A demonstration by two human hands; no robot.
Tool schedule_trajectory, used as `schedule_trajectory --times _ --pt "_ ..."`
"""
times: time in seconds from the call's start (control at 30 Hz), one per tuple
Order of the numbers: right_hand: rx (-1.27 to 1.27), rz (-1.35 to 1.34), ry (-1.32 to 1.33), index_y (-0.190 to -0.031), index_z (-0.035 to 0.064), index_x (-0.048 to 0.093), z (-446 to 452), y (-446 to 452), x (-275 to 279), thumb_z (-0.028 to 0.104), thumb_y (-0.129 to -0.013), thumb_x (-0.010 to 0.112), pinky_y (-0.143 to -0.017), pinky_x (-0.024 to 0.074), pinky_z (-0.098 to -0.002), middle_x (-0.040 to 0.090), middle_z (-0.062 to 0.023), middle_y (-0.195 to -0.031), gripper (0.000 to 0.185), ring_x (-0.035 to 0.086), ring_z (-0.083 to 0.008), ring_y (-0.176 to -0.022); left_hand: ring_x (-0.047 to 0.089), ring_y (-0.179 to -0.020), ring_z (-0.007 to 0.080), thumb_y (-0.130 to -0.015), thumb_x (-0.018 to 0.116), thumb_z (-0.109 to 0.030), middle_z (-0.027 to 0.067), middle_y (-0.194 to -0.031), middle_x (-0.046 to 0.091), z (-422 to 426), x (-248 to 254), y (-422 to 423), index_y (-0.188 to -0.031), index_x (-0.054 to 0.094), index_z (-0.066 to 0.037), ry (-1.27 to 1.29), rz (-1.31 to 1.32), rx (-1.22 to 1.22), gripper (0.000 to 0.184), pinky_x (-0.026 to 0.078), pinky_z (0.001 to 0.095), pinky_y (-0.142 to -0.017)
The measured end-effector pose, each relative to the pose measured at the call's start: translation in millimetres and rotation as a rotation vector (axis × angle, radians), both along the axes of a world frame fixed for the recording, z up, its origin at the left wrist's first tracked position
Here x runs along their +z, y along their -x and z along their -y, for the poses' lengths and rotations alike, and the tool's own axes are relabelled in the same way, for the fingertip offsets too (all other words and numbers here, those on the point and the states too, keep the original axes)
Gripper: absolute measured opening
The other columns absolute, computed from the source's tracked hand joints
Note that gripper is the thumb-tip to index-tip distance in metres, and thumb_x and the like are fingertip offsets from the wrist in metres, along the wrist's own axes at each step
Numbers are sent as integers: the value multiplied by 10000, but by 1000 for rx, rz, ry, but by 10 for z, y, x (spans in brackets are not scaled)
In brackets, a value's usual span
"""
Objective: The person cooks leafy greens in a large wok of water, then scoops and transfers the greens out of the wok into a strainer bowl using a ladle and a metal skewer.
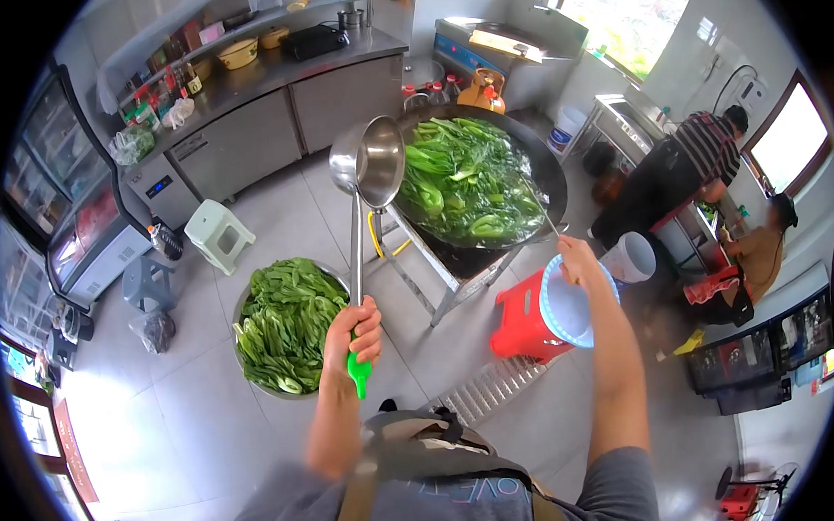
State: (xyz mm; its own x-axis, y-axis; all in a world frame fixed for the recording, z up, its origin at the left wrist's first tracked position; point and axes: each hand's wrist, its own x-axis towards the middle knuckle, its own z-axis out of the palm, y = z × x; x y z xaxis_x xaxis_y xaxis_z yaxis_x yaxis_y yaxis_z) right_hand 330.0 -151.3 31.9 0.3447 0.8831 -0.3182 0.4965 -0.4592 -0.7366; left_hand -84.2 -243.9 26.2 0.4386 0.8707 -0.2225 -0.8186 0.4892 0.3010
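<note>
My left hand [355, 336] is wrapped round the long handle of a metal ladle [381, 163] with a green grip end. The ladle is raised upright, and a second rounded metal shape shows beside its bowl. My right hand [578, 260] is closed on a thin metal-shafted utensil [549, 213] that slants into a large wok [553, 164]; its working end is hidden in the greens. Leafy greens [466, 180] lie in liquid in the wok, which sits on a metal stand [443, 298]. Below left, a metal basin [242, 337] on the floor holds more leafy greens [291, 325].
A red stool [516, 314] bearing a blue-rimmed white basin [567, 307] stands close to my right arm. An orange gas cylinder [483, 90] is behind the wok. Two people [696, 155] work along the right wall. Plastic stools [218, 235] stand on the left.
</note>
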Motion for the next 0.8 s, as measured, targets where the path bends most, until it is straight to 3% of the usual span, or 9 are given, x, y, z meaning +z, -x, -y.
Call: schedule_trajectory --times 0.1,0.2,0.23,0.37,0.47,0.53,0.57,0.67,0.8 --pt "75 370 -279 -1246 168 455 96 109 -270 243 -886 398 -306 304 -249 423 -9 -518 372 391 -101 -369 259 -306 31 -858 409 -89 -43 -506 292 6 10 67 -735 398 -91 2 100 -19 124 253 183 -241" --pt "5 8 -163 -1253 178 447 353 659 195 266 -893 402 -311 313 -240 443 -15 -528 374 403 -93 -377 262 -303 34 -861 410 -78 -42 -507 291 62 61 121 -738 394 -82 10 171 -17 125 250 184 -234" --pt "41 -5 -151 -1238 165 464 346 681 146 271 -892 395 -337 376 -294 495 -66 -541 369 466 -133 -374 262 -302 34 -861 410 -76 -41 -507 292 55 59 144 -738 393 -80 27 174 -8 125 249 184 -233" --pt "178 187 26 -1236 145 458 579 891 161 256 -887 401 -376 398 -323 532 -110 -569 371 494 -173 -379 259 -299 35 -862 411 -69 -38 -507 296 85 104 255 -744 392 -76 48 227 6 120 250 185 -234" --pt "319 338 -118 -1228 130 462 818 523 -215 240 -888 382 -422 426 -349 563 -146 -585 366 521 -226 -388 260 -298 37 -857 401 -70 -39 -507 300 141 106 380 -744 388 -88 92 242 21 115 249 185 -238" --pt "387 375 -126 -1235 132 452 941 384 -105 228 -887 375 -447 439 -357 577 -165 -609 369 532 -255 -399 261 -298 38 -854 397 -73 -39 -510 304 185 135 431 -742 383 -93 109 256 61 114 246 185 -238" --pt "421 391 -133 -1238 133 447 979 377 -27 222 -887 371 -460 446 -361 584 -175 -622 370 537 -269 -405 249 -291 41 -852 391 -90 -48 -491 292 188 188 445 -716 371 -111 144 186 69 139 232 189 -239" --pt "341 357 246 -1255 128 422 813 610 281 203 -885 374 -448 444 -358 587 -189 -660 381 536 -269 -405 236 -282 43 -850 393 -107 -58 -466 270 196 194 460 -687 358 -127 21 31 59 168 220 196 -239" --pt "309 268 113 -1257 133 422 568 632 13 208 -887 373 -389 421 -354 566 -144 -583 380 519 -231 -384 231 -274 45 -864 393 -135 -63 -452 261 201 164 448 -669 349 -142 -16 -62 84 201 202 199 -236"
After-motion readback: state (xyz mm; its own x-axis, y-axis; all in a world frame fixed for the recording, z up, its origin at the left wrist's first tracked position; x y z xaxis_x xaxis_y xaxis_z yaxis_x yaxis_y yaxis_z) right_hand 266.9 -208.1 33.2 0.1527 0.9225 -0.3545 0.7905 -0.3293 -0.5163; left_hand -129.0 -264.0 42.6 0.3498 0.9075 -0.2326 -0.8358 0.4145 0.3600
